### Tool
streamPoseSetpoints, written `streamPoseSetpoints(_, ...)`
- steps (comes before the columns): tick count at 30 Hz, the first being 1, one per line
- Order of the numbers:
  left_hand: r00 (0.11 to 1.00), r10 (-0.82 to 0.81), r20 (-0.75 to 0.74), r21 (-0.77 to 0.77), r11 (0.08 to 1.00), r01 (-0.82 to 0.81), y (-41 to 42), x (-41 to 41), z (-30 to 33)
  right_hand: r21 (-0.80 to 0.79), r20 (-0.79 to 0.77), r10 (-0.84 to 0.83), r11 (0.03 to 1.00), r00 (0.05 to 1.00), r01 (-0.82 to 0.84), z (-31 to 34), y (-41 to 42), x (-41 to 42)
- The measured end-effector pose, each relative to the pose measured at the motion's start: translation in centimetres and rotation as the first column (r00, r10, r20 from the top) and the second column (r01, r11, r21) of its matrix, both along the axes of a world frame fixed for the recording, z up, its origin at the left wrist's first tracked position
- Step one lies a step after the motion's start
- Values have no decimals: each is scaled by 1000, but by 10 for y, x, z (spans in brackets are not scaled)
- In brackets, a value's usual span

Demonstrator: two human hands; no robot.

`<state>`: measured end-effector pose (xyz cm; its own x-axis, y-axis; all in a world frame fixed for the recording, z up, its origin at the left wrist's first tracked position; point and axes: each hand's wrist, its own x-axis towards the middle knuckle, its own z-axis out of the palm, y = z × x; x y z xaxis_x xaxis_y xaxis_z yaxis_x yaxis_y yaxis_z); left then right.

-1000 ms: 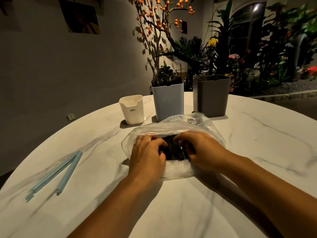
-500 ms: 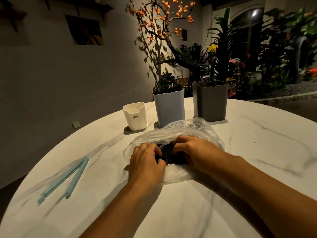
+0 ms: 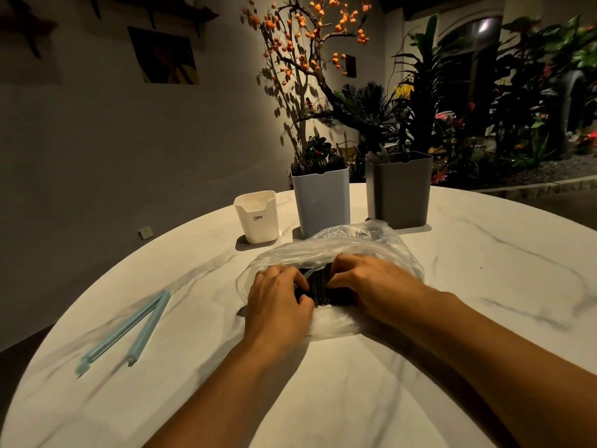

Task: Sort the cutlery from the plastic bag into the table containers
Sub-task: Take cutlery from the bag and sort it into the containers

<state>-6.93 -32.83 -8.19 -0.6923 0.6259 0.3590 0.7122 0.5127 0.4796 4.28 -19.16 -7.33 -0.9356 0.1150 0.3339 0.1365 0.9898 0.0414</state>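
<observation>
I had my left hand (image 3: 277,302) and right hand (image 3: 371,282) curled around dark cutlery (image 3: 318,284) inside the plastic bag (image 3: 355,244) on the table (image 3: 484,286); film could snag, scattering pieces.

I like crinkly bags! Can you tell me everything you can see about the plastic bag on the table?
The plastic bag is clear, thin and crumpled, with shiny wrinkles. It lies on the white marble-look table, just in front of the pale blue container and the grey container. Its near end is open, showing dark cutlery inside. The left hand and right hand both have fingers curled at that opening, on the bag and the dark pieces.
</observation>
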Motion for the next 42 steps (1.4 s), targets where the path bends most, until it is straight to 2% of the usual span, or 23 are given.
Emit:
streamPoseSetpoints(9,1000,-3,-17,28,1000,3,2,-2,-2,14,17,16,1000,1000,-16,3,-9,3)
streamPoseSetpoints(15,1000,-20,-16,66,998,21,3,-4,-4,76,21,7,997,1000,-9,7,-14,3)
streamPoseSetpoints(18,996,-85,-22,95,992,87,3,-1,-3,163,-109,69,985,992,-51,6,-16,3)
streamPoseSetpoints(21,976,-184,120,119,978,170,2,4,-3,220,-250,168,969,954,-113,4,-21,1)
streamPoseSetpoints(23,926,-280,253,242,945,219,2,6,-3,242,-332,243,956,912,-167,7,-31,1)
streamPoseSetpoints(25,854,-342,392,399,900,177,2,11,1,261,-409,283,947,867,-186,10,-37,3)
streamPoseSetpoints(27,807,-349,476,447,887,119,1,14,5,217,-436,267,958,859,-188,11,-39,3)
streamPoseSetpoints(30,891,-334,309,458,873,168,-2,14,7,142,-402,228,972,887,-185,11,-38,2)
streamPoseSetpoints(36,939,-307,154,358,903,237,-5,10,5,223,-515,262,960,816,-167,8,-31,3)
streamPoseSetpoints(42,964,-264,-25,372,893,255,-7,9,5,276,-504,231,956,833,-98,8,-22,5)
